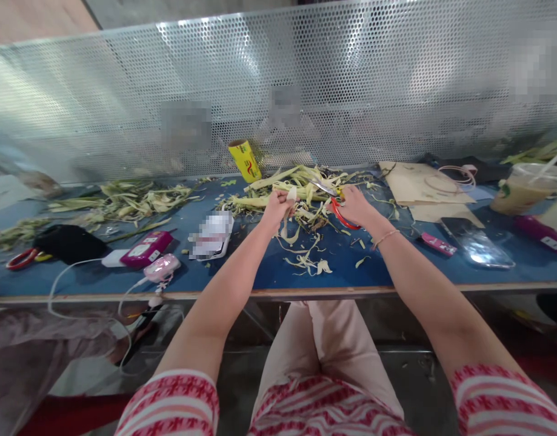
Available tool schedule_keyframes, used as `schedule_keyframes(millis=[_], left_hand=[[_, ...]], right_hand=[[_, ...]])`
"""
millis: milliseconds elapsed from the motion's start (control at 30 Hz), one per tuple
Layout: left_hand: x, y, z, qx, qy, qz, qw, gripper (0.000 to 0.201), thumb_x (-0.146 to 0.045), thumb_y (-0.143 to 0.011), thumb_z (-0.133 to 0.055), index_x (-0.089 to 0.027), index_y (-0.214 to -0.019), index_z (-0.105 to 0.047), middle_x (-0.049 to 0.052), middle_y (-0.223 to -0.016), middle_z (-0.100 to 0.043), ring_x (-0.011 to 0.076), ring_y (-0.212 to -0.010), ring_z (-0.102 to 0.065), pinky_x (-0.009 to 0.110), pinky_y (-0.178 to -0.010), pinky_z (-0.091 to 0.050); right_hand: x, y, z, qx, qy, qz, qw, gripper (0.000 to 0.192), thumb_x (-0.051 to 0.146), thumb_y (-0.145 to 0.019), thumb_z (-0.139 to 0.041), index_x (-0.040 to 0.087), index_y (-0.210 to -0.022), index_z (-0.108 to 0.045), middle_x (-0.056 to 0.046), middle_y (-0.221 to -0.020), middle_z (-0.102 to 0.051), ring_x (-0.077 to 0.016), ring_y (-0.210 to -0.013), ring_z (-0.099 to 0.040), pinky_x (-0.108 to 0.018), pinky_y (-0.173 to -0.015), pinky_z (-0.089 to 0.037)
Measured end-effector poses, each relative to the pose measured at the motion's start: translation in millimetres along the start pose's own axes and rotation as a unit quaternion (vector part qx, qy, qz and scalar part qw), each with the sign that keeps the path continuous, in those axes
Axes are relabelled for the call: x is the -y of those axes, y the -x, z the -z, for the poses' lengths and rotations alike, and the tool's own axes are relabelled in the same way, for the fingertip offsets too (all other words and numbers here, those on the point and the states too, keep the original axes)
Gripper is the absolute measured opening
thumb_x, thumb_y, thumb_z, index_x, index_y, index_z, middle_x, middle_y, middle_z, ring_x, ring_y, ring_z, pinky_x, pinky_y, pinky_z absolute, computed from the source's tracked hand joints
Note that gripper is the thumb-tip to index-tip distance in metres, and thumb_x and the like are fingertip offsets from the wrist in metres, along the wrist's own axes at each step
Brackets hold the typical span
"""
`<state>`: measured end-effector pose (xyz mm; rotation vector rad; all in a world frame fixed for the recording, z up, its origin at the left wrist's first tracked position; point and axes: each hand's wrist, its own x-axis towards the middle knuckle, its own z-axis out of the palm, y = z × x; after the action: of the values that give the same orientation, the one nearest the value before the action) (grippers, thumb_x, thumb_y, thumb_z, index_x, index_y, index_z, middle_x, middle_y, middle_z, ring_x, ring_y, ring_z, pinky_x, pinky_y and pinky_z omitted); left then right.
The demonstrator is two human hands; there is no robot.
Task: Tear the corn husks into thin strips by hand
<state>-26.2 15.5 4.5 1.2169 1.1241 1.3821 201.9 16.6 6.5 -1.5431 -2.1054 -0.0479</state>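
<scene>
Left hand (278,207) pinched shut on a pale husk strip (291,213) at the pile's (300,181) near edge, mid-table (269,272). Right hand (354,206) closed round red-handled scissors (335,203), blades over the strip. Strip looks light, limp, fibrous — prob best gripped close to the cut.

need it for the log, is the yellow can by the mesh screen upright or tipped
Tipped: the yellow cylindrical can leans left, its open top toward the perforated metal screen.

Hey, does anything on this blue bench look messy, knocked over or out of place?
Yes. A yellow roll leans tilted against the perforated screen rather than standing upright, and pale leaf trimmings lie scattered on the bench below the right hand holding red-handled scissors.
</scene>
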Motion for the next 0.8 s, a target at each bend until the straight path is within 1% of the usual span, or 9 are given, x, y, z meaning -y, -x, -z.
schedule_keyframes(millis=[100,167,267,367,467,533,600,733,800], left_hand=[[0.6,-1.2,0.3,-0.018,0.012,-0.032,0.999,0.03,-0.007,-0.075,-0.058,-0.02,-0.09,-0.036,-0.003,-0.078,-0.068,0.0029,-0.041,-0.044,0.02,-0.046,-0.034],[0.8,-1.8,0.1,-0.021,0.024,-0.064,0.997,0.031,-0.006,-0.075,-0.057,-0.02,-0.092,-0.035,-0.004,-0.076,-0.067,0.0023,-0.041,-0.041,0.02,-0.047,-0.032],[-0.1,-0.2,-1.7,-0.015,0.038,-0.109,0.993,0.038,-0.007,-0.073,-0.058,-0.022,-0.098,-0.033,-0.006,-0.074,-0.066,0.0023,-0.044,-0.041,0.02,-0.051,-0.033],[-1.4,4.3,-4.7,0.019,0.037,-0.106,0.993,0.044,-0.009,-0.071,-0.06,-0.024,-0.1,-0.031,-0.007,-0.073,-0.064,0.0026,-0.045,-0.04,0.02,-0.051,-0.031],[-2.0,8.5,-7.2,0.051,0.034,-0.096,0.993,0.046,-0.01,-0.069,-0.062,-0.024,-0.098,-0.03,-0.01,-0.067,-0.058,0.0024,-0.044,-0.037,0.02,-0.048,-0.028],[-2.3,10.0,-7.9,0.058,0.03,-0.097,0.993,0.046,-0.011,-0.068,-0.063,-0.024,-0.098,-0.03,-0.012,-0.063,-0.053,0.0023,-0.043,-0.035,0.02,-0.048,-0.027],[-2.9,10.5,-7.9,0.057,0.026,-0.096,0.993,0.047,-0.012,-0.067,-0.064,-0.024,-0.098,-0.03,-0.012,-0.062,-0.05,0.0024,-0.042,-0.035,0.02,-0.048,-0.027],[-4.0,10.1,-7.1,0.072,0.024,-0.092,0.993,0.049,-0.015,-0.067,-0.066,-0.024,-0.098,-0.03,-0.009,-0.068,-0.058,0.0024,-0.044,-0.036,0.021,-0.049,-0.027],[-2.9,8.8,-6.3,0.078,0.028,-0.097,0.992,0.049,-0.016,-0.067,-0.067,-0.024,-0.098,-0.03,-0.009,-0.069,-0.059,0.0024,-0.044,-0.036,0.021,-0.048,-0.027]], right_hand=[[10.2,5.5,-3.3,0.008,0.003,0.044,0.999,0.055,0.059,-0.082,-0.057,0.009,-0.106,-0.055,-0.02,-0.113,-0.054,-0.0327,-0.114,-0.05,-0.043,-0.1,-0.039],[14.2,7.9,-3.3,0.021,0.004,0.047,0.999,0.054,0.059,-0.083,-0.056,0.009,-0.104,-0.056,-0.02,-0.11,-0.055,-0.032,-0.112,-0.05,-0.043,-0.098,-0.04],[16.5,9.4,-3.7,0.028,0.003,0.051,0.998,0.053,0.059,-0.084,-0.054,0.01,-0.103,-0.056,-0.018,-0.105,-0.056,-0.0308,-0.108,-0.052,-0.043,-0.097,-0.042],[17.3,9.4,-6.5,0.016,-0.001,0.077,0.997,0.055,0.06,-0.084,-0.053,0.01,-0.105,-0.057,-0.018,-0.103,-0.057,-0.03,-0.103,-0.055,-0.041,-0.092,-0.043],[20.5,9.9,-7.9,0.005,-0.013,0.092,0.996,0.054,0.061,-0.084,-0.053,0.011,-0.102,-0.058,-0.015,-0.097,-0.061,-0.0282,-0.095,-0.058,-0.038,-0.086,-0.046],[23.9,10.7,-6.0,-0.003,-0.02,0.095,0.995,0.051,0.061,-0.083,-0.054,0.012,-0.097,-0.059,-0.014,-0.094,-0.062,-0.0272,-0.092,-0.059,-0.036,-0.083,-0.045],[27.0,11.6,-2.6,0.001,-0.03,0.091,0.995,0.049,0.061,-0.082,-0.056,0.014,-0.092,-0.059,-0.014,-0.092,-0.064,-0.026,-0.089,-0.06,-0.034,-0.079,-0.045],[29.4,12.2,3.8,0.041,-0.045,0.063,0.996,0.046,0.063,-0.08,-0.056,0.017,-0.081,-0.059,-0.009,-0.082,-0.066,-0.0214,-0.075,-0.061,-0.028,-0.066,-0.042],[30.0,12.3,6.0,0.052,-0.044,0.056,0.996,0.047,0.065,-0.08,-0.055,0.018,-0.077,-0.059,-0.008,-0.078,-0.066,-0.0201,-0.07,-0.06,-0.027,-0.062,-0.04]])
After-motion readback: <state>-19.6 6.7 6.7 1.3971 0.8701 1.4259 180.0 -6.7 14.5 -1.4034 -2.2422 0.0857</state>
